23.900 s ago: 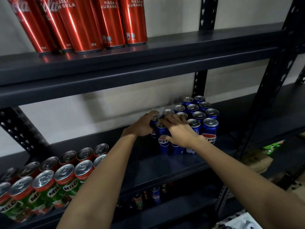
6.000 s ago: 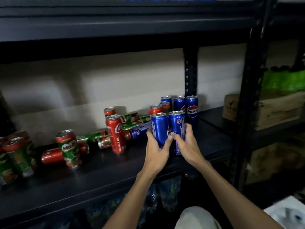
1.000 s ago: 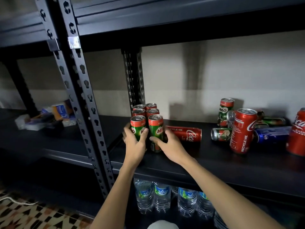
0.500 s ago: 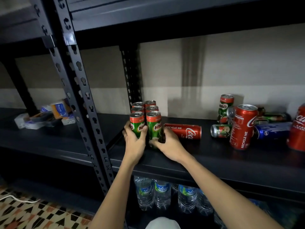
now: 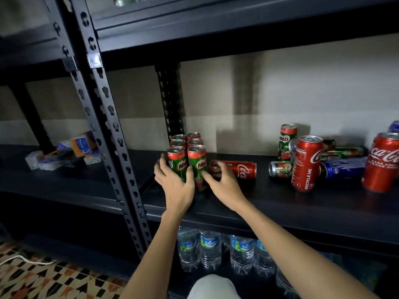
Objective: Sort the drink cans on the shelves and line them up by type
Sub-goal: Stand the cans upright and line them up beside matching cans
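Note:
Several Milo cans stand in two short rows at the left end of the dark shelf. My left hand cups the front left Milo can, fingers round its left side and thumb on its front. My right hand is just right of the front right Milo can; its thumb touches the can and its fingers hang loosely curled, off it. Behind that hand a Coca-Cola can lies on its side.
Further right are an upright Coca-Cola can, an upright Milo can, a lying Milo can, a lying Pepsi can and another Coca-Cola can. Water bottles fill the shelf below. A slotted post stands left.
My right hand's fingers have come off the front right Milo can and drawn back slightly. The left hand's grip has loosened. The camera has moved a little closer.

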